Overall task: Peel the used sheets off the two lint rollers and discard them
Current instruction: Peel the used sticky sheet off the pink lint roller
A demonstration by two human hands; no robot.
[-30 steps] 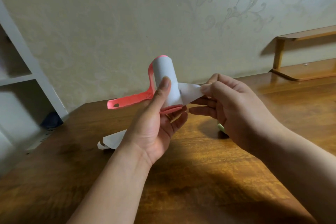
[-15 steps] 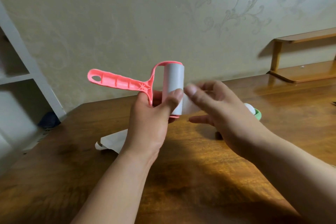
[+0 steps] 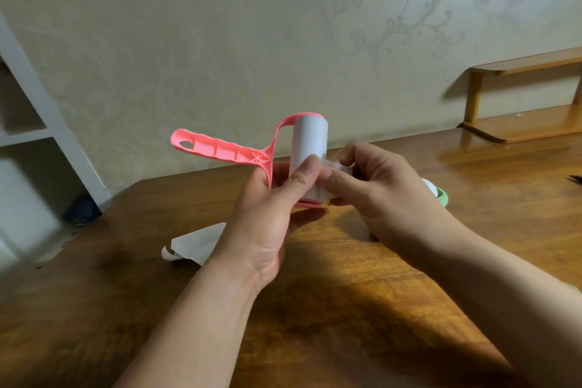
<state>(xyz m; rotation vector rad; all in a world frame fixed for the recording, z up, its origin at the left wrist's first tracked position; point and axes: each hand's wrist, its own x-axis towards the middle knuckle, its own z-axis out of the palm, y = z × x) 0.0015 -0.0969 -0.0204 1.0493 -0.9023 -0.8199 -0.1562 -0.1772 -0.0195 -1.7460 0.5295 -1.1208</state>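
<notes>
patterned pale wall (image 3: 220, 25) fills the back of the room. below it, a brown wooden desk (image 3: 330, 309), glossy, carrying everything.

white shelving (image 3: 28, 135) stands at the far left, off the desk. a small wooden rack (image 3: 529, 123) sits on the desk's far right, against the wall.

two bare forearms reach in from the near edge and meet above the middle of the desk.

left grip (image 3: 271, 224): fingers curled round the lower part of the pink lint roller (image 3: 310, 142), thumb pressed on the front of the roll. the roller is held in the air, roll upright, pink handle (image 3: 220, 149) pointing left and slightly up.

right grip (image 3: 387, 195): thumb and fingers pinch the loose sheet edge (image 3: 338, 167), lifted off the right side of the roll, touching the left thumb.

peeled sheet (image 3: 196, 242): lies flat on the desk to the left of the left wrist, one corner curled.

green lint roller (image 3: 436, 194): on the desk just behind the right grip, mostly hidden; only a white roll end and green rim show.
</notes>
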